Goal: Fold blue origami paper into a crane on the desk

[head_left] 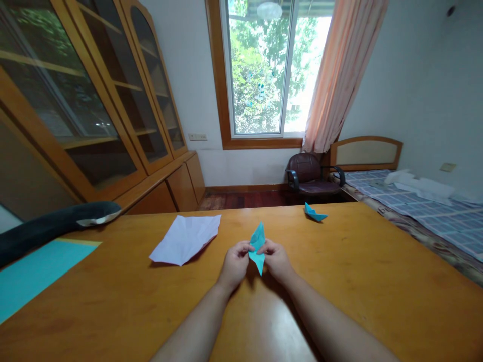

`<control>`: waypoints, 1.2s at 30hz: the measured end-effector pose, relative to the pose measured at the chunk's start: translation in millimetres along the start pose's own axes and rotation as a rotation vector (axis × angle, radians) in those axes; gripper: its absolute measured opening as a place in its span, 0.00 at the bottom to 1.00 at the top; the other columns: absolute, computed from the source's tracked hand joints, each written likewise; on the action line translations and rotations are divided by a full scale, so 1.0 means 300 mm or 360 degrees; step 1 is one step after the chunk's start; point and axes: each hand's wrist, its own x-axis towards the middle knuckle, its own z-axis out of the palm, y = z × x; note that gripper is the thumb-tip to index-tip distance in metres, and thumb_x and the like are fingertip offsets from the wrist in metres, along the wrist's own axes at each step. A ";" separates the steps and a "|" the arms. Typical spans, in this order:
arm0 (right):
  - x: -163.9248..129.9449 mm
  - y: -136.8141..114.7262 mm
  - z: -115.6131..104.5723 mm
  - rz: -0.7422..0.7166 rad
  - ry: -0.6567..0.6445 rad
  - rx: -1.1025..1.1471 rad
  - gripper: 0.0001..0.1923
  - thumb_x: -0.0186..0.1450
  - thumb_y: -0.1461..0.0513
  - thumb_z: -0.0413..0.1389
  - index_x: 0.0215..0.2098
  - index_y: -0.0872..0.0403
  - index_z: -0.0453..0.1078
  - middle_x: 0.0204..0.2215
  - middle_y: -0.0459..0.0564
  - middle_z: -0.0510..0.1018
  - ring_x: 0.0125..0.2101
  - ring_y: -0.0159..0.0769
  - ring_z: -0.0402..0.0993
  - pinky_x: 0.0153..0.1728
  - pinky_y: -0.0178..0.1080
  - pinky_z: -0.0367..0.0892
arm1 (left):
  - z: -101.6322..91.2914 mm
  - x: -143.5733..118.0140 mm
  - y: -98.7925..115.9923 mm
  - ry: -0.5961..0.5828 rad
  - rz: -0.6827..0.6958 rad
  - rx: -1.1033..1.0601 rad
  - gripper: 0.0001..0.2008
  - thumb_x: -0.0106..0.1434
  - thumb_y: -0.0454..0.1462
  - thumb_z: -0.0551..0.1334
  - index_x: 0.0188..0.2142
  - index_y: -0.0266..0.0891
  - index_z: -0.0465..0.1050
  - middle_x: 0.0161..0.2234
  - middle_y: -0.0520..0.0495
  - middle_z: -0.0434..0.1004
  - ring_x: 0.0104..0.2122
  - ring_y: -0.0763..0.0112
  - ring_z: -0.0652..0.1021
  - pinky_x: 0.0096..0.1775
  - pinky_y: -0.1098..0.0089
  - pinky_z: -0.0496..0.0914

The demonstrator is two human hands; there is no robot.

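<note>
A light-blue piece of folded paper (258,236) is held between my two hands over the middle of the table, with one point up and away from me and another toward me. My left hand (236,262) pinches its left edge between thumb and fingers. On the opposite edge, my right hand (278,260) has a similar pinch. Some of the folds are covered by the fingers. Farther off to the right, a blue folded paper boat (314,213) rests on the table. A creased white sheet of paper (188,239) lies left of my hands.
The wooden table (354,301) spans the foreground. Flat blue sheets (41,274) lie at its left, near a dark curved object (56,226). Beyond stand a glass-fronted cabinet (121,85), a brown armchair (311,173) and a bed (422,201) at the right.
</note>
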 end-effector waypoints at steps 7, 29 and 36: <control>-0.006 -0.019 -0.002 -0.0046 -0.0113 -0.0066 0.07 0.49 0.67 0.58 0.18 0.50 0.75 0.35 0.49 0.79 0.37 0.40 0.76 0.41 0.42 0.70 | -0.009 0.000 -0.004 0.0155 -0.0286 -0.0219 0.11 0.51 0.41 0.65 0.31 0.35 0.77 0.32 0.45 0.80 0.32 0.67 0.77 0.36 0.69 0.70; 0.001 0.014 0.019 0.0124 0.0104 0.0209 0.28 0.47 0.66 0.63 0.48 0.51 0.72 0.41 0.51 0.79 0.37 0.40 0.76 0.41 0.43 0.71 | 0.009 -0.010 -0.017 0.0107 -0.0222 -0.0318 0.28 0.45 0.32 0.70 0.47 0.39 0.68 0.42 0.42 0.77 0.35 0.65 0.80 0.36 0.68 0.73; -0.003 0.001 0.012 0.0047 0.0011 -0.0063 0.12 0.49 0.65 0.63 0.34 0.55 0.76 0.31 0.52 0.81 0.35 0.42 0.76 0.42 0.44 0.70 | -0.007 -0.011 0.007 0.0079 0.0014 0.0240 0.08 0.48 0.31 0.66 0.31 0.36 0.76 0.33 0.45 0.76 0.35 0.65 0.77 0.39 0.67 0.72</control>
